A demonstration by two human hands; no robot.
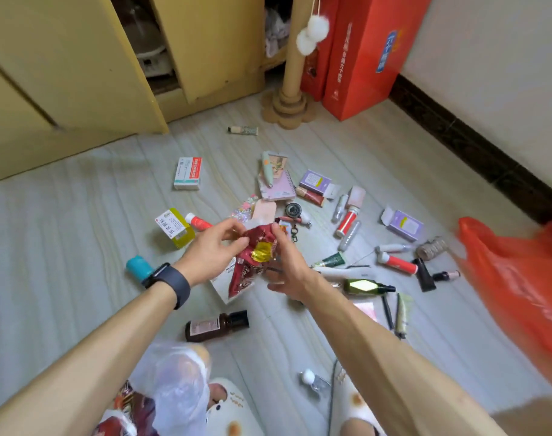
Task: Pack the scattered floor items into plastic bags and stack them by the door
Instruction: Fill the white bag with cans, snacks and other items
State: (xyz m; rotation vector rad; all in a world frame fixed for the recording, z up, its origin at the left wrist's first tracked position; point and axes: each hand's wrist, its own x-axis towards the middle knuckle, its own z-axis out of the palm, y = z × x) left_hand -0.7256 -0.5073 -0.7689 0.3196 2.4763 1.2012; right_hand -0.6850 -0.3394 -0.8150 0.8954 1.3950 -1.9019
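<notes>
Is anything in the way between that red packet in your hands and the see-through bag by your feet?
Nothing visible blocks it. The left hand and right hand hold the red packet. Only a brown bottle lies on the floor between it and the clear bag, probably low enough to pass over.

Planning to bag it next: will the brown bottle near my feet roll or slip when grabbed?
The brown bottle lies on its side and looks round, so a push probably rolls it. Its smooth glossy wall may slip; it seems rigid.
</notes>
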